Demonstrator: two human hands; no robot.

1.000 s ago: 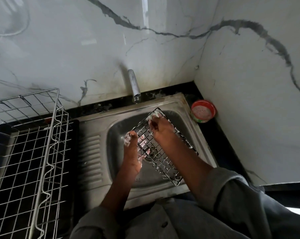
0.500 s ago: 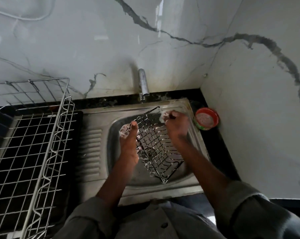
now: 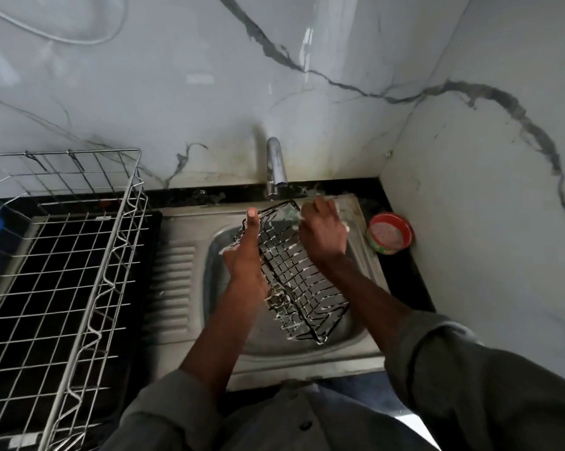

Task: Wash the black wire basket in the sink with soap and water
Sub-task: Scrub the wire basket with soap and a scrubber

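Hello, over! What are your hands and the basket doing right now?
Left hand grips the black wire basket, tilted in the sink. Right hand scrubs its far end, grip curled round something soapy. Suds on wires. Tap close above; nothing blocking.

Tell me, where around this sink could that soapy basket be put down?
The ribbed drainboard between the big rack and the bowl looks bare. The steel rim nearest the person is free but narrow. The bowl is crowded by the basket and both hands; the right corner holds a red tub.
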